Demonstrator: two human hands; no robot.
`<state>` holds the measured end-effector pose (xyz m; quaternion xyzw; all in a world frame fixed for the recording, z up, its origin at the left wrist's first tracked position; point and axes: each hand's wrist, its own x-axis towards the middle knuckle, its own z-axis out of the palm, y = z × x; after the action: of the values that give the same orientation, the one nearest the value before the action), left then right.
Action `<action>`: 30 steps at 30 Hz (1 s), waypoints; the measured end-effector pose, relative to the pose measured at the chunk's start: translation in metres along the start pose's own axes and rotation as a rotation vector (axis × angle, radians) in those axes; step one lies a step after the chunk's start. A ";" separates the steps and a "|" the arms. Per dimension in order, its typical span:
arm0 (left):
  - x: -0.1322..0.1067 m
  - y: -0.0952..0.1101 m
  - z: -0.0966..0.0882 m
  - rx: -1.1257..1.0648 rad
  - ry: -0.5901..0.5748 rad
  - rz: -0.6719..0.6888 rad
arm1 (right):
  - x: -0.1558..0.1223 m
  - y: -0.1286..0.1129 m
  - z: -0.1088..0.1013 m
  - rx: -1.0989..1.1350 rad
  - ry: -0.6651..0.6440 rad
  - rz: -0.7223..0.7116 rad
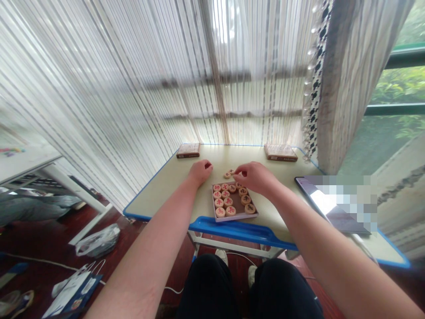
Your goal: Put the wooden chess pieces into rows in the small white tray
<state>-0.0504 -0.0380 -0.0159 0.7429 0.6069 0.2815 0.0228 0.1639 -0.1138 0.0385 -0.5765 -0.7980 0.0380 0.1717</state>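
Near the desk's (156,190) front edge lies an open tray (237,206), red-marked pieces (228,202) at its left, black-marked pieces (245,200) at its right. The right hand (251,175), fingers narrowed beside loose pieces (227,175) past the tray's far edge, partly hides one piece (grip cannot be told). The left hand (200,172) is curled, contents unseen. Pixelation obscures a tablet (314,195) at the desk's right edge.

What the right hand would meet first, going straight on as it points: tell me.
Likely the loose game pieces by the fingertips of the right hand, though depth there is unclear.
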 end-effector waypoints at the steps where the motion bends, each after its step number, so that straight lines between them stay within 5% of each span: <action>1: 0.000 0.000 0.000 0.006 -0.002 -0.007 | 0.002 0.005 -0.003 -0.009 0.049 0.038; 4: 0.001 0.000 0.001 0.025 -0.005 -0.015 | 0.008 0.024 -0.009 -0.094 0.110 0.196; 9: 0.001 -0.002 0.000 0.011 0.013 0.023 | 0.014 0.045 -0.003 -0.173 -0.101 0.351; 14: -0.002 0.008 0.000 -0.139 -0.034 0.146 | 0.020 0.048 0.003 -0.083 -0.173 0.350; 20: -0.004 0.023 0.002 -0.389 -0.301 0.184 | 0.024 0.054 0.003 -0.003 -0.058 0.299; 30: -0.007 0.033 -0.002 -0.219 -0.241 0.264 | 0.028 0.063 0.009 -0.019 -0.108 0.294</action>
<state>-0.0231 -0.0539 -0.0050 0.8374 0.4630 0.2552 0.1388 0.2105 -0.0651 0.0208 -0.6857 -0.7135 0.0860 0.1155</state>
